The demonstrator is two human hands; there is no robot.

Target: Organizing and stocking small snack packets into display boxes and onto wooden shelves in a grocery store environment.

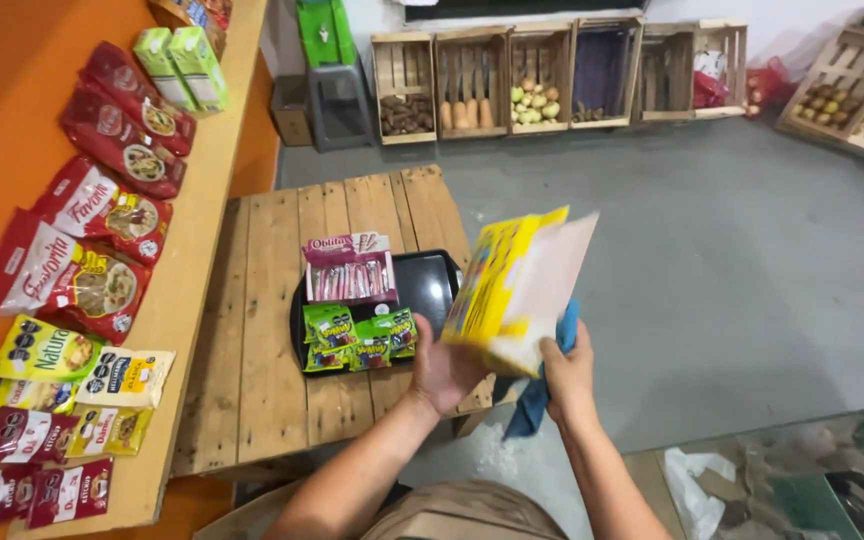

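My left hand [444, 368] grips the lower left corner of a flat yellow box [512, 285], held tilted in the air above the right edge of a wooden pallet table [262, 330]. My right hand [569, 375] supports the box's lower right edge and also holds a blue cloth [544, 385] that hangs down beneath it. Just left of the box, a black tray [432, 280] on the table carries a pink box of stick snacks [349, 268] and several green snack packets [357, 338].
An orange shelf [197, 250] on the left displays red, yellow and green food packets. Wooden crates [542, 75] with produce line the far wall and right corner. Grey floor lies to the right; plastic bags and a dark bin sit at bottom right.
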